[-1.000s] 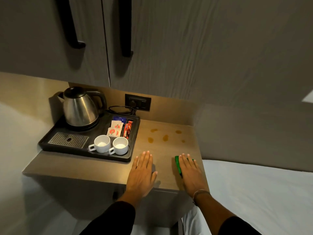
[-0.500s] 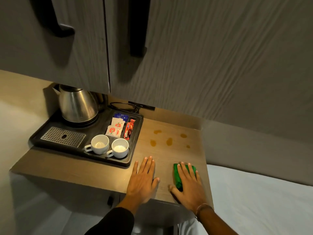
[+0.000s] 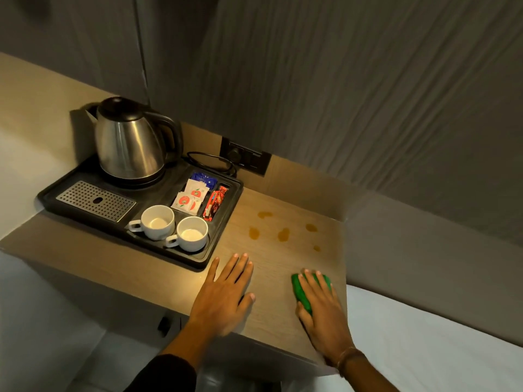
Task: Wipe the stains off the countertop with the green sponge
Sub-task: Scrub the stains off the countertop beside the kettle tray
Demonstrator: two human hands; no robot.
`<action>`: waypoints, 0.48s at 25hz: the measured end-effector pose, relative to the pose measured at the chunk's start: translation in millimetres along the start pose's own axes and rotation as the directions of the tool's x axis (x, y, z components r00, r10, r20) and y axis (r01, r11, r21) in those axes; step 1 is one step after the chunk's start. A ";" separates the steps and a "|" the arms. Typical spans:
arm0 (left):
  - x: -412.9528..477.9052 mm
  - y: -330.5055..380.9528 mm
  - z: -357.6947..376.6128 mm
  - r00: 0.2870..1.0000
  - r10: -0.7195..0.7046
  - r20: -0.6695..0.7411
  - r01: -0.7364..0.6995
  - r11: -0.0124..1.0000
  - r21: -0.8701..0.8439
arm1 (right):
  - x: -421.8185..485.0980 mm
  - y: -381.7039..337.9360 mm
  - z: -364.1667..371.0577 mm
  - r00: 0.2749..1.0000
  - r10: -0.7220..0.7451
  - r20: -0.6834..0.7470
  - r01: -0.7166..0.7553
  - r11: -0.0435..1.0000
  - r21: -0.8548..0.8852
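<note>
Countertop [image 3: 271,306] wooden, amber stains [image 3: 283,234], tray [image 3: 223,236] left, bed [image 3: 438,335] right

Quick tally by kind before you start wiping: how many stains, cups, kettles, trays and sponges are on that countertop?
Stains: 5
White cups: 2
Steel kettle: 1
Black tray: 1
Green sponge: 1, under the right hand
Total: 10
</note>
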State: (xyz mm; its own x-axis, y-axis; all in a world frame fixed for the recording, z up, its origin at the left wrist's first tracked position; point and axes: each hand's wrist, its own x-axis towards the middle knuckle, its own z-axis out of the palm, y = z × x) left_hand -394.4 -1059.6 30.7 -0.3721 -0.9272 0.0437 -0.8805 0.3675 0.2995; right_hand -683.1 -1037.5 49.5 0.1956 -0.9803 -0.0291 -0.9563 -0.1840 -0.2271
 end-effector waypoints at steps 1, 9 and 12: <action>0.5 -0.4 2.5 1.000 -0.001 -0.005 0.001 1.000 0.000 | 17.8 6.6 -5.3 0.999 0.023 -0.027 -0.022 0.999 0.029; 0.7 1.3 0.3 1.000 -0.013 -0.020 0.012 1.000 -0.026 | 41.3 20.2 -5.7 0.994 -0.108 0.004 0.108 0.991 0.074; 0.2 3.3 -0.4 1.000 -0.007 -0.018 0.007 1.000 -0.026 | 59.6 51.0 -21.2 0.998 -0.061 -0.008 0.061 0.989 0.137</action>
State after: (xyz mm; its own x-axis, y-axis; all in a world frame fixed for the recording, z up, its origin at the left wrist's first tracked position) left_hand -397.2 -1058.6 32.1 -0.3604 -0.9310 0.0586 -0.8752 0.3592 0.3240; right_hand -724.8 -1106.8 56.8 0.2517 -0.9678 -0.0074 -0.9039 -0.2323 -0.3593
